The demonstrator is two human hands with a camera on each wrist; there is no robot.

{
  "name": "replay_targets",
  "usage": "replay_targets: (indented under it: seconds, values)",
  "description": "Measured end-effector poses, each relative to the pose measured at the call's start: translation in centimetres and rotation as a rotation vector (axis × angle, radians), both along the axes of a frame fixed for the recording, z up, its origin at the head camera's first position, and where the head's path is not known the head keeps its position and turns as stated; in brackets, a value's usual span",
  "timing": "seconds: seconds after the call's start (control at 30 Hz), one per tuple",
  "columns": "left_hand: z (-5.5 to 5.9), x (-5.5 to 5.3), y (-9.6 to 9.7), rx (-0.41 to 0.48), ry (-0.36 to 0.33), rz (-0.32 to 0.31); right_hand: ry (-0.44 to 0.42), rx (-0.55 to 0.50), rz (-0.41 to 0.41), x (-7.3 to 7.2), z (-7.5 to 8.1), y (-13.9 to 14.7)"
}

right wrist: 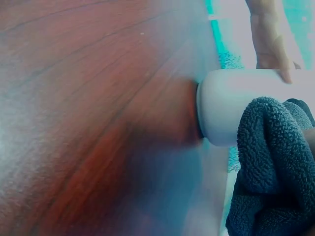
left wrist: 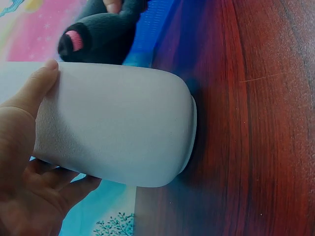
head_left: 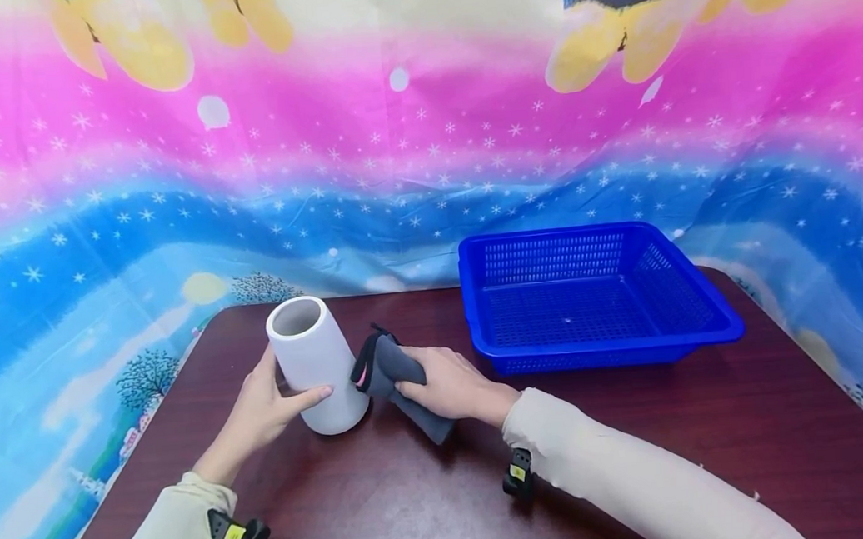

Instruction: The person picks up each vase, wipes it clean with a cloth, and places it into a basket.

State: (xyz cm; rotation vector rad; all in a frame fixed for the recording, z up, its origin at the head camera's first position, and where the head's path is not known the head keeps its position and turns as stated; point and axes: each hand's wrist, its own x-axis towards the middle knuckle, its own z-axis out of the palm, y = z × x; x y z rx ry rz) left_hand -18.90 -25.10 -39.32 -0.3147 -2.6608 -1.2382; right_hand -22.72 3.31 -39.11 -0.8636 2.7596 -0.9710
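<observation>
A white vase [head_left: 320, 369] with a wide round mouth is at the left of the table, its base at or just above the tabletop; I cannot tell which. My left hand [head_left: 266, 402] holds it from the left side, thumb across the front and fingers behind. To the right of the vase, my right hand [head_left: 450, 381] grips a folded dark grey towel [head_left: 392, 371] with a black edge and a small pink patch. The towel's upper end is right beside the vase's wall. In the right wrist view, the towel [right wrist: 268, 157] looks fluffy and partly covers the vase [right wrist: 224, 105].
A blue plastic basket [head_left: 602, 346] with perforated walls stands at the back right of the dark red-brown wooden table [head_left: 388, 506]. Behind the table hangs a pink and blue printed curtain [head_left: 393, 155]. Each sleeve carries a small black wrist camera [head_left: 519, 470].
</observation>
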Motion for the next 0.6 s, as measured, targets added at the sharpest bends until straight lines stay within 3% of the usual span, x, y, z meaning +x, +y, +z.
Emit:
replay_targets:
  seconds: [0.2, 0.6]
  values:
    - [-0.1, -0.1, 0.0, 0.006, 0.002, -0.001, -0.007, -0.052, -0.008, -0.1, 0.9, -0.1]
    - [-0.1, -0.1, 0.0, 0.001, -0.015, 0.008, 0.063, -0.160, -0.015, 0.0, 2.3, -0.5]
